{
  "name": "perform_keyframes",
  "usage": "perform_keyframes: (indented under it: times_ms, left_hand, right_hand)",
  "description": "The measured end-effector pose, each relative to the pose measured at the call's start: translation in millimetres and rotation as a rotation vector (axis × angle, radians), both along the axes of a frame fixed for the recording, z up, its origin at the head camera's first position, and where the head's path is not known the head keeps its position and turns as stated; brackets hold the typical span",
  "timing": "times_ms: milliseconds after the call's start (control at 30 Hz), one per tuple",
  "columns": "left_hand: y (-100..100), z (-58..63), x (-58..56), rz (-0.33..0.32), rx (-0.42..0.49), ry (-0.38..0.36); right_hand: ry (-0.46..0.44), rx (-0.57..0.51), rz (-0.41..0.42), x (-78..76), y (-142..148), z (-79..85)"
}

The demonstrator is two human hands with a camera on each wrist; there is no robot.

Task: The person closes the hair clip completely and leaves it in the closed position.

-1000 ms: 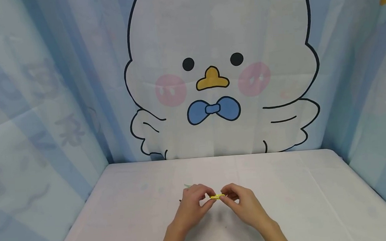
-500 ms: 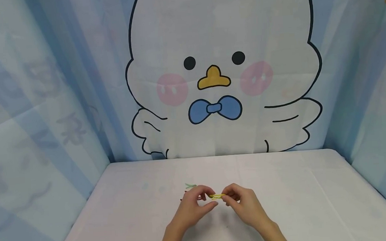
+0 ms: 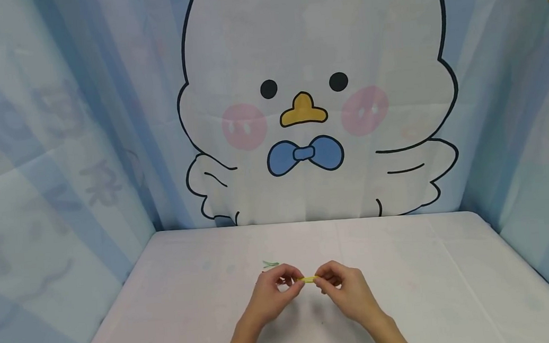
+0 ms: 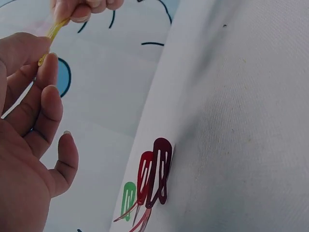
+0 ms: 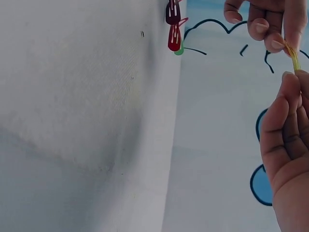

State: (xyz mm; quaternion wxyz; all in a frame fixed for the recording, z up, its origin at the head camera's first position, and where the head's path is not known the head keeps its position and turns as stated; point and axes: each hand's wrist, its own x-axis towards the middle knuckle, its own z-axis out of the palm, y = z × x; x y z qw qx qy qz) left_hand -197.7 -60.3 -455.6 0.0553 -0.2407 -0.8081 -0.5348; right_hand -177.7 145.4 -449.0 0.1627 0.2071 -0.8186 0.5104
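Note:
A small yellow snap hair clip is held above the table between both hands. My left hand pinches its left end between thumb and forefinger. At the other end, the thumb and fingertips of my right hand grip it. In the left wrist view the clip looks like a thin strip running from one hand to the other. Fingertips cover both its ends. The spare fingers of the left hand curl loosely beneath it.
Beyond the left hand, a dark red clip, a red clip and a green clip lie on the white table. A printed curtain hangs behind the table's far edge.
Half a second ago the left thumb was off the yellow clip and its strands looked spread apart. Now the thumb presses on it again and the clip looks narrower. The right hand barely moved.

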Motion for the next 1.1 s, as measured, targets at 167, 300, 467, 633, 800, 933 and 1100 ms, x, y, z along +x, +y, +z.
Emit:
perform_keyframes:
  times_ms: [167,300,467,633,800,933,1100]
  left_hand:
    - [1,0.3,0.5,0.029,0.011,0.01]
    - [3,0.8,1.1,0.062,0.001,0.014]
    - [7,0.1,1.8,0.108,-0.013,0.041]
    - [11,-2.1,2.2,0.133,-0.005,0.09]
    - [11,-2.5,1.5,0.142,0.015,0.064]
    - [10,-2.7,0.9,0.131,0.012,0.04]
    - [11,-0.4,2.0,0.138,-0.002,0.015]
  right_hand:
    - [0.04,-0.015,0.018,0.4,-2,-0.7]
    - [0.053,-0.009,0.018,1.4,-3,0.4]
    - [0.075,0.0,-0.002,2.9,-5,0.5]
    - [0.122,0.0,-0.028,1.6,-7,-2.7]
    - [0.121,0.007,-0.034,0.6,-6,-3.5]
    - [0.144,0.025,-0.049,-0.3,-6,-3.5]
    - [0.225,0.068,-0.055,-2.0,-8,-4.5]
